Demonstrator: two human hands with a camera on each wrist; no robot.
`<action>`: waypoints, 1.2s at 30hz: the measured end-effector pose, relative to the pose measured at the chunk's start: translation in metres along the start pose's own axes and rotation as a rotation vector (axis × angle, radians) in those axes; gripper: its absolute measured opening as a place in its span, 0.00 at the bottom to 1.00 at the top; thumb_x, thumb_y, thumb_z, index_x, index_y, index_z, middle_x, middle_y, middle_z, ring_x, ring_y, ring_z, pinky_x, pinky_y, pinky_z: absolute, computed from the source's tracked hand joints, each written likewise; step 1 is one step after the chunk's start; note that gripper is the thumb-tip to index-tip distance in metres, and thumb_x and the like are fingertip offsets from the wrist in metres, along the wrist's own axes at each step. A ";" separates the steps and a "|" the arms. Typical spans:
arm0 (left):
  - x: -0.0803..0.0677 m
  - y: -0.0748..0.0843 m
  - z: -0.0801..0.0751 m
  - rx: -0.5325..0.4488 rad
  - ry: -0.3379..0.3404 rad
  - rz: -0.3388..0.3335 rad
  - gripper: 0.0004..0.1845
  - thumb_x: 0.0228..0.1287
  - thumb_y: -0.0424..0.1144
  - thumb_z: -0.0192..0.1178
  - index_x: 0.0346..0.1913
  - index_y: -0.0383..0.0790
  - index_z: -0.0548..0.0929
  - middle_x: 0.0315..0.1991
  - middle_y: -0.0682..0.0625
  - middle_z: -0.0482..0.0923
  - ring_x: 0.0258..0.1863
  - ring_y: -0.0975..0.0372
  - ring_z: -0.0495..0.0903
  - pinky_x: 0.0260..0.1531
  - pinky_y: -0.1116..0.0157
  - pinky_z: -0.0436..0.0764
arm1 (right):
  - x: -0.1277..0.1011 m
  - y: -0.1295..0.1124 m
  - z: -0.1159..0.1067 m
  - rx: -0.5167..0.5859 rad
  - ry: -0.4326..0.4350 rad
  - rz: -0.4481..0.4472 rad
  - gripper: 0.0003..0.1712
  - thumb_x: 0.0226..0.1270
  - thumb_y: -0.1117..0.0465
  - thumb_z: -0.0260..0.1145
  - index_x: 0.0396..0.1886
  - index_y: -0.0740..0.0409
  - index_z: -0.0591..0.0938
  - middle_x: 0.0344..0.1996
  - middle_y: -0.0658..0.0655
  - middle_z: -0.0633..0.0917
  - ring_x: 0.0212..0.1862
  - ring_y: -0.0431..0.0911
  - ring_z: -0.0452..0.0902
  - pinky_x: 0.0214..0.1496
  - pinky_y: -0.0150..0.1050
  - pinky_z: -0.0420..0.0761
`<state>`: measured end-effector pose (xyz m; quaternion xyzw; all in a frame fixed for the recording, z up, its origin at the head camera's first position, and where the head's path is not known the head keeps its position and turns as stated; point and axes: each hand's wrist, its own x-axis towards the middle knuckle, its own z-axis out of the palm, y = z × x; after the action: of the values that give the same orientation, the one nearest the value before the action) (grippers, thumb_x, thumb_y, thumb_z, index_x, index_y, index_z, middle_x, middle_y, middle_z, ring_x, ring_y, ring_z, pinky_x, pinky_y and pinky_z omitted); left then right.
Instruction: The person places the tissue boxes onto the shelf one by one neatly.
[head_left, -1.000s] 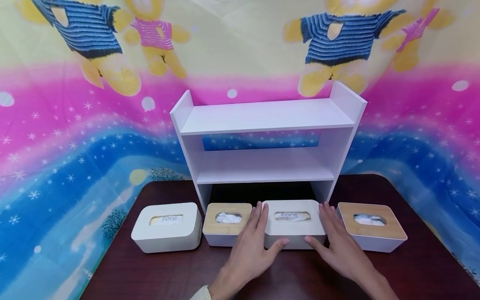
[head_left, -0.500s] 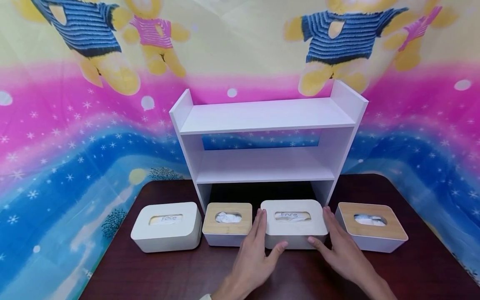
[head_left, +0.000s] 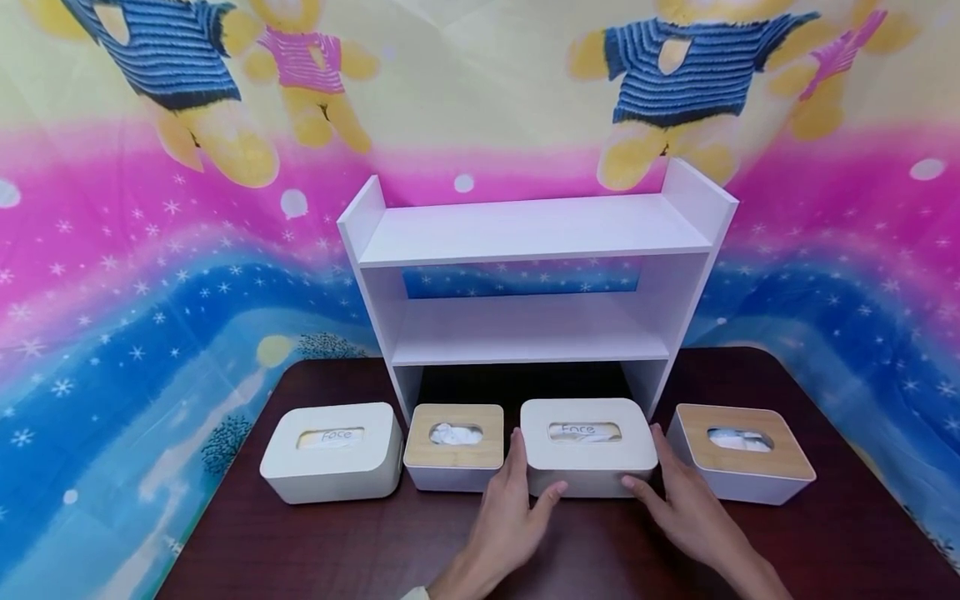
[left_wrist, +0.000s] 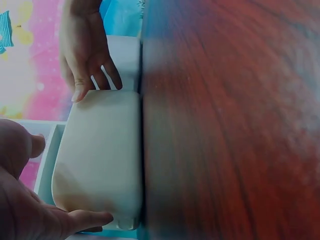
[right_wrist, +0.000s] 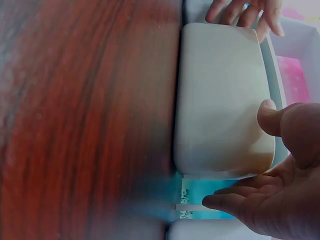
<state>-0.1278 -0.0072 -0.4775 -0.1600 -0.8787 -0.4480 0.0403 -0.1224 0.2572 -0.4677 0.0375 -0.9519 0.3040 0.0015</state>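
Note:
A cream tissue box (head_left: 588,460) with a slip reading "Face" in its slot stands on the table between my two hands. My left hand (head_left: 506,525) lies along its left end, fingers straight and thumb near the front face. At the right end is my right hand (head_left: 688,508), its fingers extended beside the wall and its thumb by the front corner. In the left wrist view the box's plain front (left_wrist: 100,150) shows, with fingertips right at both ends. The right wrist view has my right fingers (right_wrist: 227,202) stretched out beside the box's end.
A white two-tier shelf (head_left: 532,329) stands behind the boxes. Left of the hands are a wood-topped tissue box (head_left: 453,458) and another cream one (head_left: 330,467). A second wood-topped box (head_left: 750,467) sits close to my right hand. A printed cloth (head_left: 480,108) hangs behind the dark table (head_left: 337,550).
Both hands have drawn slightly back and lower, from beside the top edges down along the box's ends. The right hand also shifted a little right. The boxes stand where they were.

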 end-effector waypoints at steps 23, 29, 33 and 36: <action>0.003 0.001 0.000 0.013 0.027 0.025 0.35 0.80 0.35 0.62 0.78 0.17 0.62 0.74 0.28 0.73 0.72 0.44 0.78 0.68 0.48 0.81 | -0.003 0.002 -0.004 0.016 0.073 0.006 0.43 0.84 0.52 0.63 0.85 0.70 0.58 0.75 0.78 0.72 0.74 0.73 0.71 0.66 0.71 0.78; 0.001 0.013 -0.006 0.041 0.057 0.060 0.34 0.80 0.33 0.61 0.78 0.18 0.63 0.73 0.30 0.75 0.70 0.44 0.80 0.65 0.49 0.83 | -0.008 -0.008 -0.014 0.013 0.091 0.055 0.43 0.85 0.52 0.61 0.87 0.65 0.55 0.76 0.77 0.70 0.76 0.73 0.69 0.67 0.72 0.77; 0.001 0.019 -0.012 0.050 0.080 0.089 0.33 0.80 0.32 0.60 0.78 0.19 0.64 0.72 0.30 0.76 0.70 0.45 0.80 0.65 0.50 0.83 | -0.011 -0.015 -0.019 0.005 0.131 0.053 0.43 0.86 0.50 0.60 0.88 0.63 0.53 0.77 0.77 0.68 0.76 0.73 0.68 0.66 0.71 0.78; 0.002 0.022 -0.017 0.047 0.091 0.104 0.32 0.80 0.33 0.61 0.78 0.19 0.65 0.71 0.30 0.77 0.69 0.46 0.81 0.64 0.51 0.84 | -0.013 -0.019 -0.021 0.002 0.170 0.048 0.43 0.86 0.48 0.59 0.88 0.61 0.53 0.77 0.77 0.68 0.75 0.74 0.69 0.65 0.71 0.79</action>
<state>-0.1235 -0.0077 -0.4499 -0.1838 -0.8767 -0.4314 0.1071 -0.1084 0.2548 -0.4394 -0.0112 -0.9487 0.3069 0.0752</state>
